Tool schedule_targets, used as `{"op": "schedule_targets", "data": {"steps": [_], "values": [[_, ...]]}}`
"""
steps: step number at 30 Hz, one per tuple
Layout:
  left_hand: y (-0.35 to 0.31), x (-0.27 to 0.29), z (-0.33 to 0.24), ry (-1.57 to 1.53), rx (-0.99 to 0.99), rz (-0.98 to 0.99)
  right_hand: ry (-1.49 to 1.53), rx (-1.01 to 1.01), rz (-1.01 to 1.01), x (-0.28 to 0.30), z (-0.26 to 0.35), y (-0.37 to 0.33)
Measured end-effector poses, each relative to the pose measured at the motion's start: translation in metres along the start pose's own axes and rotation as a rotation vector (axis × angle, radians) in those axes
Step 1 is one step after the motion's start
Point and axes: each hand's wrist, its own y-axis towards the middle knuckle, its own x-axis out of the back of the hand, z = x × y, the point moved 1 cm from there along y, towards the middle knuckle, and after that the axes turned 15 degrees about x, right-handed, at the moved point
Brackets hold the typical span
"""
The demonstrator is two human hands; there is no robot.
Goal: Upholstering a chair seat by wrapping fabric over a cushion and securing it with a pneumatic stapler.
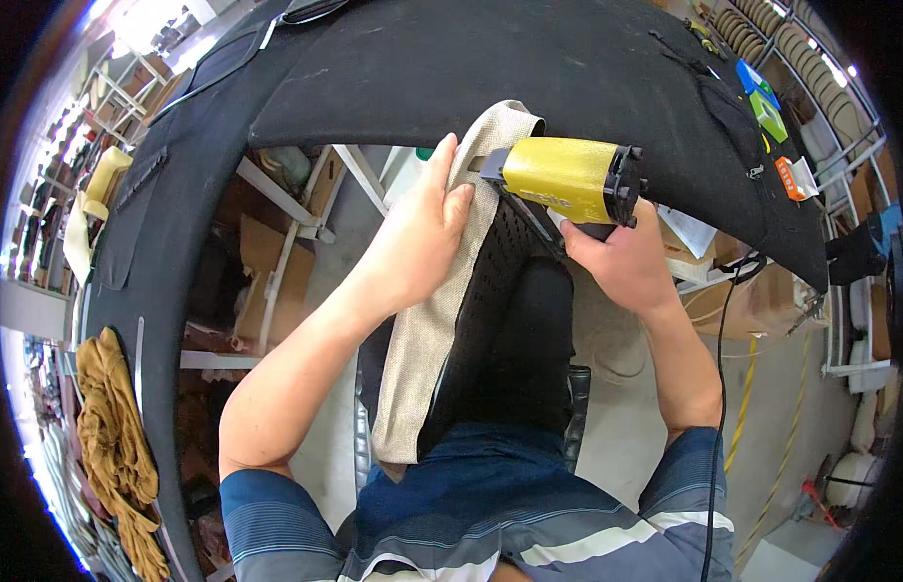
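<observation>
The beige fabric-covered piece lies between your two hands, its long axis running from your lap out to the edge of the black-covered desk, the far end leaning a little to your right. Your left hand is the nearer one: it grips the piece's left side toward that far end, thumb on the beige face. Your right hand is wrapped around the handle of the yellow staple gun, to the right of the piece. The gun sits crosswise to that long axis, its nose aimed left, close to your left thumb and fingers; whether it touches the fabric, I can't tell. Black perforated material shows along the piece's right side.
</observation>
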Motion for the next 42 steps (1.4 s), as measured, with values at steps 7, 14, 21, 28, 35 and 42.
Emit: {"op": "schedule_targets", "data": {"steps": [7, 14, 21, 28, 35, 42], "values": [[0.0, 0.001, 0.001, -0.006, 0.048, 0.011, -0.015, 0.015, 0.021, 0.0, 0.006, 0.004], [0.001, 0.001, 0.001, 0.031, 0.015, -0.008, -0.109, -0.016, 0.096, 0.004, 0.015, 0.006], [-0.001, 0.0, -0.002, 0.043, 0.002, -0.017, -0.364, 0.15, 0.271, 0.009, 0.013, 0.004], [-0.002, -0.001, -0.002, 0.052, -0.008, -0.016, 0.077, -0.11, 0.078, 0.005, 0.007, -0.008], [-0.002, 0.001, -0.004, 0.05, 0.01, 0.008, -0.014, 0.091, 0.181, 0.009, 0.001, -0.004], [-0.002, 0.0, -0.003, 0.056, 0.034, 0.027, -0.004, -0.031, 0.187, 0.011, 0.002, -0.008]]}}
